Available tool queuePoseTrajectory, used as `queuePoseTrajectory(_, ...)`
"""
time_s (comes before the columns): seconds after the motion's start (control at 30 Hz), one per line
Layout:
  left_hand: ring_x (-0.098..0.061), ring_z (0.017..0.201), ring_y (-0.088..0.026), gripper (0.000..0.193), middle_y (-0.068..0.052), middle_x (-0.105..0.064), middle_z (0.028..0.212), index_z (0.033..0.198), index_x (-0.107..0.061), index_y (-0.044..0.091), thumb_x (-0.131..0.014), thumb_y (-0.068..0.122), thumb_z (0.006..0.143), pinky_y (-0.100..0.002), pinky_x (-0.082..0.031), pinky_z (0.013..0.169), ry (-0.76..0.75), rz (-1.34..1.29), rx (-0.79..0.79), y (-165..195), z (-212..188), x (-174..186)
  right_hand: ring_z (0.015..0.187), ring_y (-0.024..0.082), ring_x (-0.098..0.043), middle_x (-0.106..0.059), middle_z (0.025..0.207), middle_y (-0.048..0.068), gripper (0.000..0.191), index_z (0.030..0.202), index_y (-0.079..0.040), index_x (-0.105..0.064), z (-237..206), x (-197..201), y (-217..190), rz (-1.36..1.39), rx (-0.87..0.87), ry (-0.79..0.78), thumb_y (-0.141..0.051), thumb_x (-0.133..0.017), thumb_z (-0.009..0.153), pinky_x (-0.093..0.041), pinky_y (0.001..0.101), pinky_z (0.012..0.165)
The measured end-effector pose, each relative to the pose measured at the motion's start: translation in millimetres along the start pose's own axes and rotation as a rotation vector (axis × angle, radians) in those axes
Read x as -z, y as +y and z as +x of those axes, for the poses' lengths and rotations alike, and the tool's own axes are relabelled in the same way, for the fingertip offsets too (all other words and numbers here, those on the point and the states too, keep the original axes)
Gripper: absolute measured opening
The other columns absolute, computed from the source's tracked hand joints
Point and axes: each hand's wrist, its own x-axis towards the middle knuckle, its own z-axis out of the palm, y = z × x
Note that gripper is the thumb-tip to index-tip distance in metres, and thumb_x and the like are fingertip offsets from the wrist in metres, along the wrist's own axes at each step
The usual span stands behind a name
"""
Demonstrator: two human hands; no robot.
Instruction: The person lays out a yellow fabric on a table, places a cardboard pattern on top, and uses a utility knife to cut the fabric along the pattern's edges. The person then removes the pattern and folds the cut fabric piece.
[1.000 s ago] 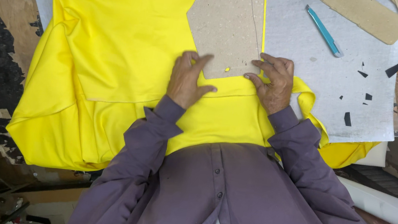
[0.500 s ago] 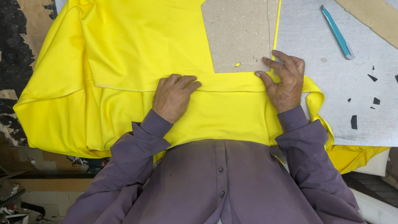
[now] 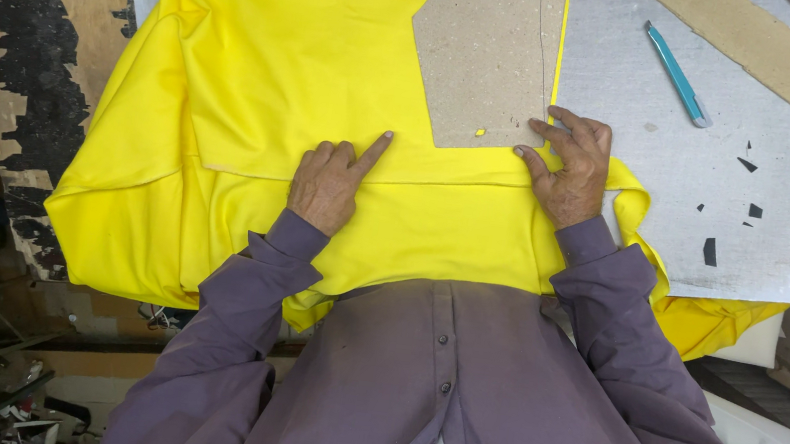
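- Nearest, purple shirt sleeves [image 3: 233, 313] reach out over the table edge.
- The left hand [image 3: 327, 184] lies knuckles-up on the yellow fabric [image 3: 261, 85], forefinger stretched along a fold edge, other fingers curled under, gripping nothing.
- The right hand [image 3: 570, 168] rests to the right, fingers spread loosely, tips pressing the fabric at the near right corner of the cardboard pattern [image 3: 486, 53].
- The fabric covers the table's left and middle; its near edge hangs over.
- Further right, a grey felt mat [image 3: 661, 184] with small black scraps [image 3: 727, 218].
- Far right, a teal pen-like tool [image 3: 676, 74] and brown cardboard strip [image 3: 739, 38].
- Left, worn wooden tabletop [image 3: 24, 56] with flaking black paint.
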Motion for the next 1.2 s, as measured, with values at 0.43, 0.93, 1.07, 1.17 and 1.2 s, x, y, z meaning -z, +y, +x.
queuePoseTrajectory(0.43,-0.042,0.130,-0.043,0.099,-0.017,-0.036,0.157,0.158,-0.034,0.017,-0.063,0.016,0.064,-0.054,-0.044,0.096,-0.434,-0.012,0.286,27.3,24.9,35.5,0.119,0.032,-0.054,-0.068,0.136,0.010,0.041,0.119,-0.008,-0.079,2.4,1.4,-2.1,0.005,-0.015,-0.004,-0.015,-0.092,0.081,-0.050,0.0403,0.104)
queuePoseTrajectory(0.93,-0.042,0.132,-0.040,0.077,-0.014,-0.044,0.150,0.137,-0.053,0.007,-0.068,0.055,0.079,-0.064,-0.039,0.096,-0.323,0.011,0.232,25.8,46.2,25.0,0.120,0.033,-0.054,-0.068,0.135,0.011,0.040,0.118,-0.008,-0.079,1.9,-0.1,-0.8,-0.006,-0.017,-0.006,-0.017,-0.091,0.081,-0.049,0.0407,0.104)
queuePoseTrajectory(1.07,-0.049,0.115,-0.039,0.093,-0.016,-0.048,0.141,0.134,-0.056,0.009,-0.072,0.070,0.066,-0.064,-0.045,0.075,-0.256,0.038,0.191,22.2,51.4,32.3,0.120,0.033,-0.054,-0.069,0.135,0.011,0.040,0.117,-0.009,-0.079,3.8,0.4,-2.1,-0.017,-0.023,-0.009,-0.017,-0.092,0.080,-0.049,0.0412,0.104)
queuePoseTrajectory(1.17,-0.056,0.108,-0.039,0.089,-0.015,-0.053,0.134,0.131,-0.057,0.008,-0.075,0.071,0.070,-0.055,-0.053,0.069,-0.334,-0.048,0.310,21.6,53.4,37.0,0.120,0.033,-0.054,-0.069,0.135,0.011,0.040,0.117,-0.008,-0.079,7.3,3.8,-7.1,-0.022,-0.024,-0.010,-0.017,-0.091,0.080,-0.049,0.0413,0.105)
queuePoseTrajectory(1.2,-0.059,0.104,-0.038,0.084,-0.015,-0.057,0.128,0.126,-0.060,0.007,-0.076,0.068,0.072,-0.053,-0.054,0.068,-0.310,-0.015,0.285,19.8,53.7,38.4,0.121,0.033,-0.054,-0.069,0.134,0.011,0.040,0.117,-0.008,-0.078,8.5,5.5,-9.4,-0.006,-0.030,-0.010,-0.016,-0.091,0.080,-0.049,0.0418,0.105)
